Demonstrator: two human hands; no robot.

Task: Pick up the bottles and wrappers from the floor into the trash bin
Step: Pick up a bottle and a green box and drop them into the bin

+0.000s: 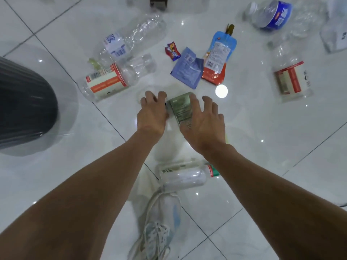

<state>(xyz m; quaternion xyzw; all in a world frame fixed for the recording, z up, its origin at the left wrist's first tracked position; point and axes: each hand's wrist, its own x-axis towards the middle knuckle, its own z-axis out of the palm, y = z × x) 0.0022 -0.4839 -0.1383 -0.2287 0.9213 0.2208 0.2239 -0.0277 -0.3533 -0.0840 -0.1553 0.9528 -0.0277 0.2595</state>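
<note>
Now the green-labelled bottle (pixel 180 107) lies on the floor (pixel 262 128) right of the trash bin (pixel 24 102), long axis pointing away from the person, between both hands: left hand (pixel 152 114) loosely curved beside it, right hand (pixel 205 121) spread over its label.

The left hand (pixel 152 113) and right hand (pixel 204 121) cover most of the green-labelled bottle (pixel 181 109); whether either grips it cannot be told, and its print is too blurred to read. The trash bin (pixel 24 106) is cut off by the left edge, a clear bottle (pixel 334 34) by the far right edge. The right forearm (pixel 262 184) hides part of the near bottle (pixel 184 177)
</note>
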